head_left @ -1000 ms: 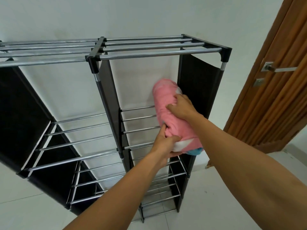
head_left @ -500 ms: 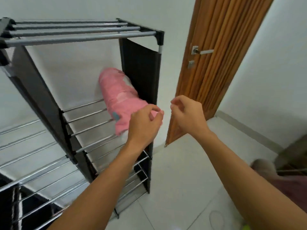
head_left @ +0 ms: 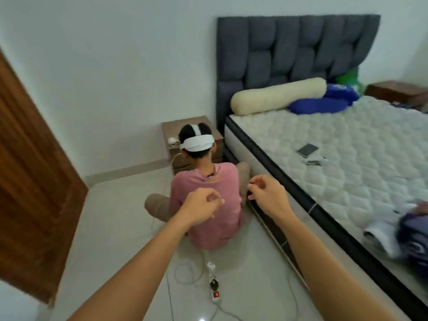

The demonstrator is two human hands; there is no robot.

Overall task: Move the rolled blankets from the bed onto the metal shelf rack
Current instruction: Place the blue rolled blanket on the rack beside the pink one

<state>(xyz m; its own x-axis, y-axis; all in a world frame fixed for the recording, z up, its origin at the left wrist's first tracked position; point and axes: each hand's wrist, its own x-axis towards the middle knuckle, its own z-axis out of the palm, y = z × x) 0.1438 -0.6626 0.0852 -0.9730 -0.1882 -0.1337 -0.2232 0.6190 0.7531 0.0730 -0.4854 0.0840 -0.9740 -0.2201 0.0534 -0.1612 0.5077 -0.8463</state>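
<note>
Your left hand hangs in front of you with its fingers loosely curled and nothing in them. Your right hand floats just beside it at about the same height, fingers also loosely bent and empty. Both forearms reach out over the pale tiled floor.

The bed with the white quilted mattress and dark frame fills the right side, its dark grey padded headboard against the wall. At the near right edge of the mattress lies a blurred heap of rolled blankets in white and dark blue; how many rolls there are cannot be told. The metal shelf rack is out of view.

Up by the headboard a long cream bolster lies across the mattress, with blue pillows touching its right end. A small dark flat object sits mid-mattress.

On the floor beside the bed, a person in a pink shirt sits with their back to you, wearing a white head strap. Beyond them stands a brown wooden bedside cabinet. A white power strip with a red switch and loose cables lies below your hands. A brown wooden door stands at the left.
</note>
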